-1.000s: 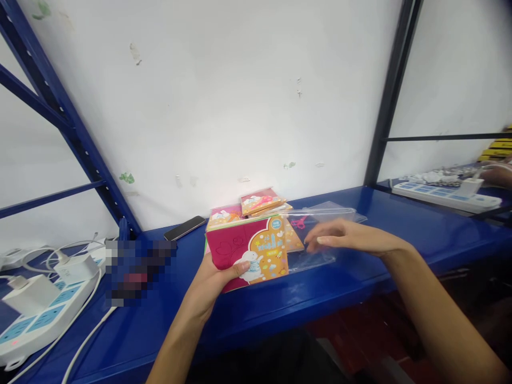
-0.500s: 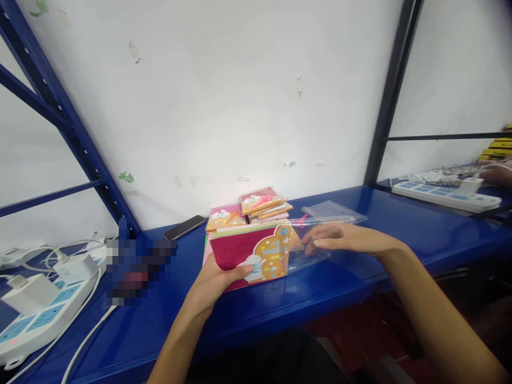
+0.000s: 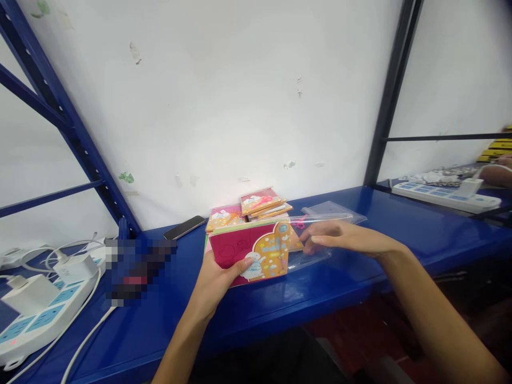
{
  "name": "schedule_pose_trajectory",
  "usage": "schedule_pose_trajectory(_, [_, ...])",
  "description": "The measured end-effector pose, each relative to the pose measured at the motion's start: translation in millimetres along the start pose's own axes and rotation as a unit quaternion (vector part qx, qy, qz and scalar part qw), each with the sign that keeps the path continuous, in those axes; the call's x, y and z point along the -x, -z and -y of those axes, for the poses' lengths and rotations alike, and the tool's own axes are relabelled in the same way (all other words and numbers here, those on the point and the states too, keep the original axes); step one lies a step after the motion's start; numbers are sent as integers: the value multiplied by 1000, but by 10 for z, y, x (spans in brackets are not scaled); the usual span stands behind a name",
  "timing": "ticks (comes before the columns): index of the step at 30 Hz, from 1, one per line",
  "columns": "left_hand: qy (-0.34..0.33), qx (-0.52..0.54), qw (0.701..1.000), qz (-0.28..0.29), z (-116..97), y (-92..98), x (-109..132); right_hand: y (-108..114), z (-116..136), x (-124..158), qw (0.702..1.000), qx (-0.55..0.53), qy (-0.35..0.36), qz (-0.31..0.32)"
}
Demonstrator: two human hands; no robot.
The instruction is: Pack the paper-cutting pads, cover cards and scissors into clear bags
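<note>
My left hand [image 3: 216,288] grips a flat magenta and orange children's book [image 3: 250,250] with a white rabbit on its cover, thumb lying on the front. My right hand [image 3: 334,237] pinches the edge of a clear plastic bag [image 3: 314,260] at the book's right end. The bag's upper edge runs along the book's top, so the book appears partly inside it. Behind them lies a pile of similar bagged books [image 3: 260,205]. A second clear bag [image 3: 332,209] lies flat to the right of the pile.
All this sits on a blue metal shelf [image 3: 400,229] against a white wall. A black phone [image 3: 184,227] lies to the left, beside a pixelated patch. Power strips with white chargers stand at both sides [image 3: 36,325] [image 3: 446,196]. Another person's hand [image 3: 496,175] shows at far right.
The book has levelled out and shifted slightly up from its earlier tilt. The bag's edge now lies along its top, and my right hand has moved a little left.
</note>
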State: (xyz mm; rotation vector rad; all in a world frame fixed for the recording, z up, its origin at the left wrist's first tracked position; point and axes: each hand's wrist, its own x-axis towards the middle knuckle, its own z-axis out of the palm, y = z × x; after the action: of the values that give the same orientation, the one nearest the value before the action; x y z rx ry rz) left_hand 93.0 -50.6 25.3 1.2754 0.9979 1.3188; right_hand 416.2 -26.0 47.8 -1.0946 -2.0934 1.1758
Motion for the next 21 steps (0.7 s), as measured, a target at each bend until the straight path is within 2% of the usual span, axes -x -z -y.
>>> schedule_pose_trajectory(7, [-75,-88,993,-18,-272,-23,132,-150,267,12,999,-8,27,15])
schedule_pose_trajectory(11, [-119,-158,980,-12,-367,37,157,-201,281,-28,999,-10,38,4])
schedule_pose_trajectory(14, [-157,-222,962,-34,-426,117,186,-127,242,32,995,-23,77,-53])
schedule_pose_trajectory(17, [-228,-299,925,-55,-497,190,265,-103,324,173,981,-13,111,-159])
schedule_pose_trajectory(19, [-285,-333,897,-53,-542,226,340,-191,458,242,965,55,131,-222])
schedule_pose_trajectory(21, [-330,-345,877,-46,-573,249,416,-363,600,241,948,143,155,-240])
